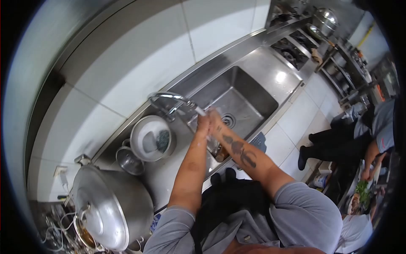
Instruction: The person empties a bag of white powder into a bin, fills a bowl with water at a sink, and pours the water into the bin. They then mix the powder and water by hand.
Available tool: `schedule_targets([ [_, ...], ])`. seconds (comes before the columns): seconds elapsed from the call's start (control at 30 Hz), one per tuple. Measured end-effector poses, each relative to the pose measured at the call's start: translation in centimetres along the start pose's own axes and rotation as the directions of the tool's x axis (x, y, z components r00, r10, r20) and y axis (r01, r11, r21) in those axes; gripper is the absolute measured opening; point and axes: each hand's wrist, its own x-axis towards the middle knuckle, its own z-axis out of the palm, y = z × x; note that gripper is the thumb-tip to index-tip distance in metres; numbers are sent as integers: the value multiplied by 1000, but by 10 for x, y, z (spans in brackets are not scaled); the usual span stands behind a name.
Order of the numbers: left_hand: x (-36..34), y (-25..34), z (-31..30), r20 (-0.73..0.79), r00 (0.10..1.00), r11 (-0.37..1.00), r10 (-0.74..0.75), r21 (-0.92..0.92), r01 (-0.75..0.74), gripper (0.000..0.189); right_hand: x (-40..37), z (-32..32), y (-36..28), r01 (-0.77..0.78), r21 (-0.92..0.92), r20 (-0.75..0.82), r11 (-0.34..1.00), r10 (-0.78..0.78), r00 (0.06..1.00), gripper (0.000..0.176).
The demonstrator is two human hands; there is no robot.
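My left hand (203, 124) and my right hand (215, 117) are pressed together over the near left part of the steel sink (253, 94). A stream of water falls onto them from the curved chrome faucet (174, 96). Their fingers are blurred and overlap, so I cannot make out their shape or anything held between them. The sink's drain (228, 121) lies just to the right of my hands. A brown object (221, 153), partly hidden by my right forearm, sits near the sink's front edge.
Left of the faucet stand a bowl (170, 153) containing scouring pads and a smaller metal bowl (130, 161). A large lidded pot (99, 207) fills the lower left. Stove burners (290, 51) lie beyond the sink. At right, a co-worker (363, 139) handles green leaves (360, 192).
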Motion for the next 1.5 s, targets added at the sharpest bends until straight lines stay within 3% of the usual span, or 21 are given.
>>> schedule_targets([
  [0.07,-22,14,2,12,999,994,45,102,-46,22,-7,17,-3,-28,-137,-23,990,25,999,23],
  [0.17,-32,22,-9,-51,999,963,-19,-268,5,30,-41,55,-28,-49,-523,-113,851,-12,994,19],
  [0.23,-2,4,-44,-8,966,705,-260,-685,184,38,-49,55,-28,-58,-626,-155,778,-51,987,18],
  [0.3,45,-9,-72,61,909,592,-412,-741,318,39,-42,43,-39,109,-837,71,536,-91,993,16],
  [0.4,66,14,-85,58,908,645,-415,-686,338,31,-71,55,-72,35,-863,55,504,25,998,23],
  [0.47,82,13,-95,149,906,581,-397,-723,374,26,-76,79,-97,124,-992,126,18,110,986,31],
  [0.53,90,15,-99,124,922,628,-368,-698,344,20,-86,109,-130,466,-762,386,-449,263,884,39],
  [0.6,102,22,-105,95,937,653,-336,-693,305,15,-128,149,-165,656,-583,623,-479,254,740,43],
  [0.67,88,46,-100,40,958,660,-283,-717,224,15,-170,185,-202,787,-526,763,-321,230,604,43],
  [0.77,89,63,-99,-11,991,706,-133,-703,87,19,-176,178,-247,688,-725,672,-7,211,710,42],
  [0.83,131,33,-134,154,980,589,124,-807,53,22,-147,108,-237,563,-709,524,-424,218,823,37],
  [0.93,95,31,-107,42,995,575,86,-818,-15,31,-105,-1,-232,441,-436,434,-785,246,867,34],
  [0.97,60,26,-86,4,998,602,56,-798,-31,36,-101,-31,-236,523,-302,484,-797,345,804,34],
  [1.03,11,7,-41,-130,991,940,-18,-341,-28,43,-108,-31,-256,519,-608,297,-601,434,850,39],
  [1.1,-29,-2,1,-101,994,997,-42,-74,34,50,-104,-3,-286,765,-463,497,-448,584,642,44],
  [1.13,-45,4,18,-63,998,998,8,-58,-11,50,-103,22,-297,917,-286,765,-279,510,393,48],
  [1.27,-101,85,84,129,977,970,170,-199,-142,45,-253,175,-397,915,-367,849,166,461,257,40],
  [1.33,-128,119,106,187,939,923,288,-317,-220,44,-295,190,-417,610,-496,866,618,404,294,31],
  [1.37,-139,133,119,229,888,858,399,-436,-273,42,-290,185,-415,616,-488,871,619,398,290,31],
  [1.43,-137,127,127,109,873,795,476,-477,-374,43,-253,151,-398,-212,-529,825,822,556,97,26],
  [1.5,-74,58,71,-48,970,966,239,-86,-243,44,-188,82,-343,149,-893,383,425,542,748,26],
])
